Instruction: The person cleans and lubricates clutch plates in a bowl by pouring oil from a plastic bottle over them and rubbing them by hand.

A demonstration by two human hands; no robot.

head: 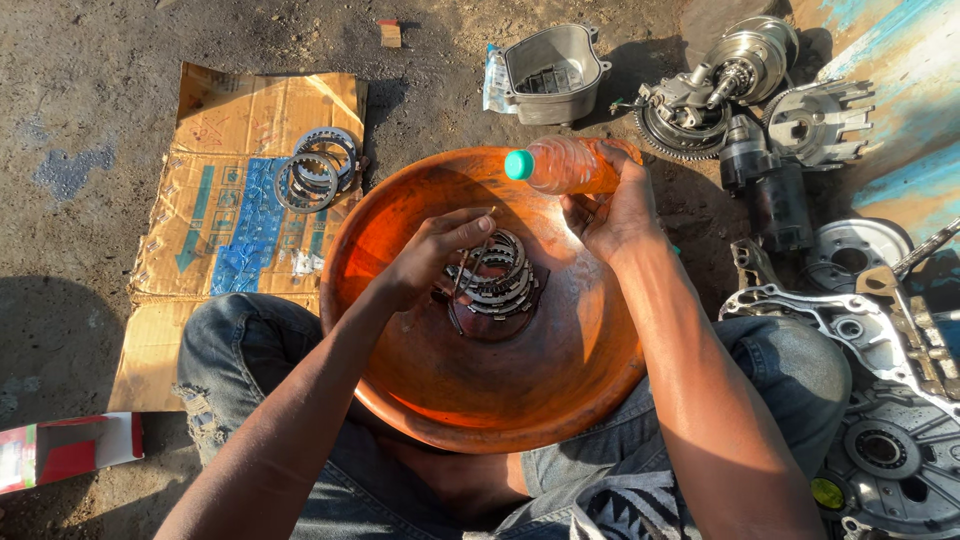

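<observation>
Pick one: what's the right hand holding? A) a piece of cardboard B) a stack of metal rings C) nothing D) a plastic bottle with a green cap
D: the right hand grips a plastic bottle with a green cap, held on its side over the rim of the orange bowl, while the left hand reaches toward the metal rings in the bowl.

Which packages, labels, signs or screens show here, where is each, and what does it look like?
Flattened cardboard box: on the ground left of the orange bowl, tan with blue print, metal rings on it.
Small carton: bottom left corner, red and white, lying flat.
Plastic pouch: top centre beside a grey metal housing, clear with blue print.
Plastic bottle: in the right hand, green cap, no label seen.
No signs or screens.
</observation>
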